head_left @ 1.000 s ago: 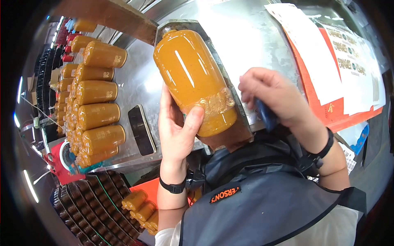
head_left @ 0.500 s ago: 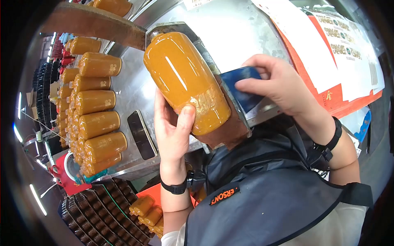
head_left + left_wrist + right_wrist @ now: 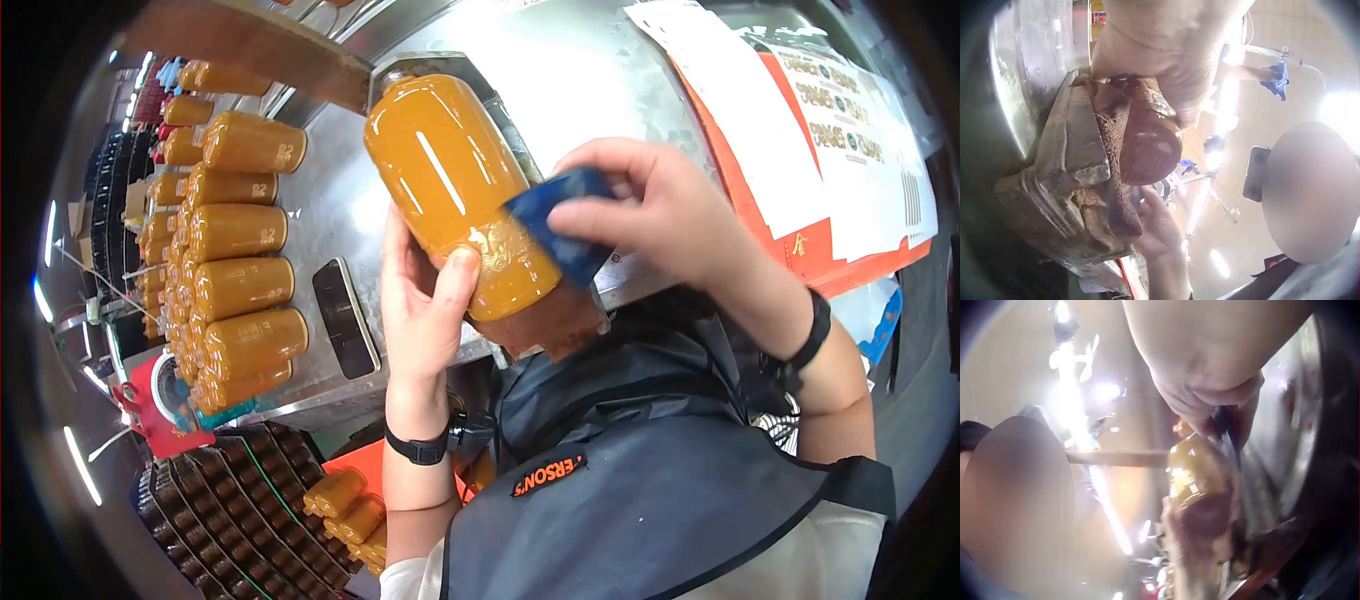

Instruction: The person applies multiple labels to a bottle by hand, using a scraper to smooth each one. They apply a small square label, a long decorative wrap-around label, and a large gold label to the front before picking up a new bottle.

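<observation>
A large bottle (image 3: 455,170), amber-brown with a wrinkled clear decal with pale lettering near its base, lies tilted in a metal cradle lined with brown cloth (image 3: 555,325). My left hand (image 3: 420,315) grips its near side, thumb across the edge of the decal and fingers underneath, partly hidden. Between thumb and fingers my right hand (image 3: 655,215) pinches a thin flat blue piece (image 3: 565,225), like a scraper. The blue piece overlaps the far end of the decal. In the left wrist view the bottle's base (image 3: 1150,153) shows beside the cloth.
Rows of similar amber bottles (image 3: 240,230) stand at left, with a phone (image 3: 345,318) beside them on the metal table. White printed sheets (image 3: 840,130) lie over red paper at right. A brown beam (image 3: 250,45) reaches the cradle's far end. Dark trays (image 3: 245,500) sit lower left.
My right hand has brought the blue piece from beside the cradle leftward onto the bottle's decal. My left hand keeps its grip on the bottle. The decal's lettering looks more smeared by glare now.
</observation>
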`<action>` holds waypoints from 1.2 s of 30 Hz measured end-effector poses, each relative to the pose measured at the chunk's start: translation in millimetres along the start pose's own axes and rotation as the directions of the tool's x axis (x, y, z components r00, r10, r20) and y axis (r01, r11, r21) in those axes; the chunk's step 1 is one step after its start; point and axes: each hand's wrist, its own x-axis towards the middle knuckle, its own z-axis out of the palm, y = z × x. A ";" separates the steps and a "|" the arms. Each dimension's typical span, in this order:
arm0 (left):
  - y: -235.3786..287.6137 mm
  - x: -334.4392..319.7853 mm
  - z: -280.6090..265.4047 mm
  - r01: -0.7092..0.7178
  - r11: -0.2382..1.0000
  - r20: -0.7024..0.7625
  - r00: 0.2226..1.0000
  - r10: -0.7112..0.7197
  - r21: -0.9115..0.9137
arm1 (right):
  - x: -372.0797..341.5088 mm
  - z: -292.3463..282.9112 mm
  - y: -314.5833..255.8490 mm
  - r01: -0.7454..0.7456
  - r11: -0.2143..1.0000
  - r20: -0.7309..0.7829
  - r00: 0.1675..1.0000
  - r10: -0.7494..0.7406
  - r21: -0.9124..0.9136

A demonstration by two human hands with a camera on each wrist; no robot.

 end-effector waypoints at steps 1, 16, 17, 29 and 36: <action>0.5 0.7 0.6 -0.006 1.000 0.012 1.000 0.006 0.003 | 6.5 -11.4 -7.3 -0.109 0.973 -0.107 0.990 0.088 -0.204; -6.9 -1.7 -10.3 -0.355 0.648 0.170 0.928 0.332 0.674 | -15.5 26.9 -40.2 0.709 0.227 0.535 0.669 -0.516 -0.668; -5.5 -3.3 -6.4 -0.366 0.647 0.143 0.918 0.371 0.669 | -21.1 29.1 -46.2 0.702 0.269 0.554 0.696 -0.458 -0.660; -10.7 -4.0 -7.5 -0.357 0.685 0.088 0.914 0.395 0.635 | -23.8 34.5 -50.0 0.816 0.142 0.713 0.562 -0.419 -0.560; -6.6 -2.5 -9.3 -0.422 0.677 0.090 0.879 0.467 0.602 | -30.3 42.0 -38.7 0.829 0.110 0.741 0.542 -0.396 -0.548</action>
